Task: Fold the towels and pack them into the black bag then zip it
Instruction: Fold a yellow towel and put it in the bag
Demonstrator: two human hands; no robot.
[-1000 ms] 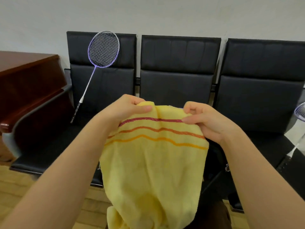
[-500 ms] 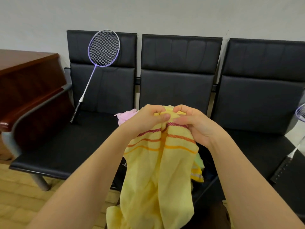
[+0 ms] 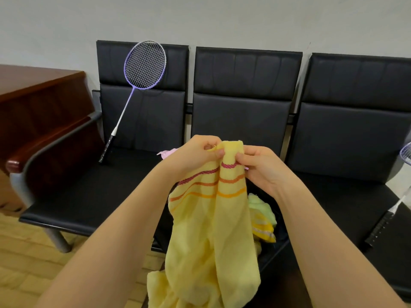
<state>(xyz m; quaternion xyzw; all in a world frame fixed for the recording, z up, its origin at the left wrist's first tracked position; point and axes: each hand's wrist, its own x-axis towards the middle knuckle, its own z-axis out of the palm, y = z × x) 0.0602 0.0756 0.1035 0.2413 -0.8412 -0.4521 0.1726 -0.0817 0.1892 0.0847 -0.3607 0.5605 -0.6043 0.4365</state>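
A: Two hands up close: left hand [image 3: 195, 156] and right hand [image 3: 260, 165] pinch the yellow towel's [image 3: 209, 230] top edge, corners nearly together. Rest hangs below.

B: Bag?

A: Black bag [image 3: 275, 247] right behind the towel on the bench [image 3: 93, 196], mostly hidden; green towel [image 3: 258, 205] inside, pink towel [image 3: 166, 152] behind the left hand.

B: Free room?

A: Left seat's bare apart from a racket [image 3: 142, 70] leaning on the backrest; second racket [image 3: 400, 196] at the right edge.

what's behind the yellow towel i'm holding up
To the right of the yellow towel a light green towel and a yellow striped one show, and a pink cloth peeks past the left hand. The rest is covered.
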